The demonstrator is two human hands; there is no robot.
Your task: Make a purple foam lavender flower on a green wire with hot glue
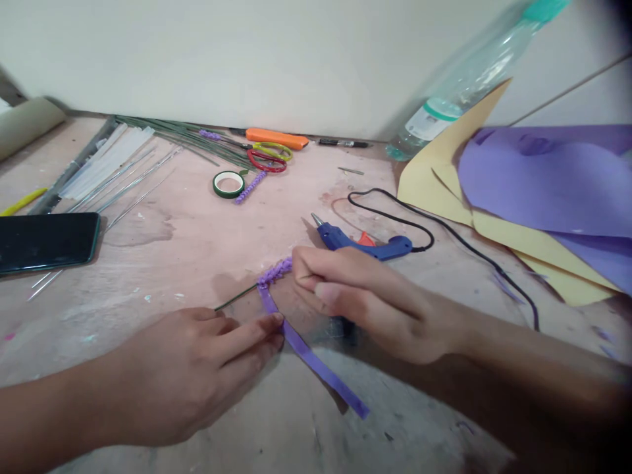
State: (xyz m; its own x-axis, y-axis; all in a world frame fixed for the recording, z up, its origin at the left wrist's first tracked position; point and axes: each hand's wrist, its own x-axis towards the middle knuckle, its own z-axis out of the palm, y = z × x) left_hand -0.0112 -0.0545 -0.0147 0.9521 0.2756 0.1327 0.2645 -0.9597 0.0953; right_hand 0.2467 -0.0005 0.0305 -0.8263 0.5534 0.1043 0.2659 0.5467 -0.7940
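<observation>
My left hand (212, 368) pinches a purple paper strip (318, 365) between thumb and fingers, its loose end trailing down to the right. The strip's upper end joins a thin green wire stem (236, 298) wrapped with frilly purple paper (275, 271). My right hand (365, 296) is closed around the far end of the wrapped part, which its fingers hide. Just beyond the right hand lies a blue glue gun (365, 243) with a red trigger, its nozzle to the left.
Behind are green floral tape (228, 185), scissors (269, 158), an orange cutter (276, 137), and a black pen (342, 143). At left lie a phone (49, 240) and clear glue sticks (106, 161). A bottle (439, 112), yellow paper (434, 171) and purple sheets (543, 178) occupy the right; a black cord (474, 247) crosses there.
</observation>
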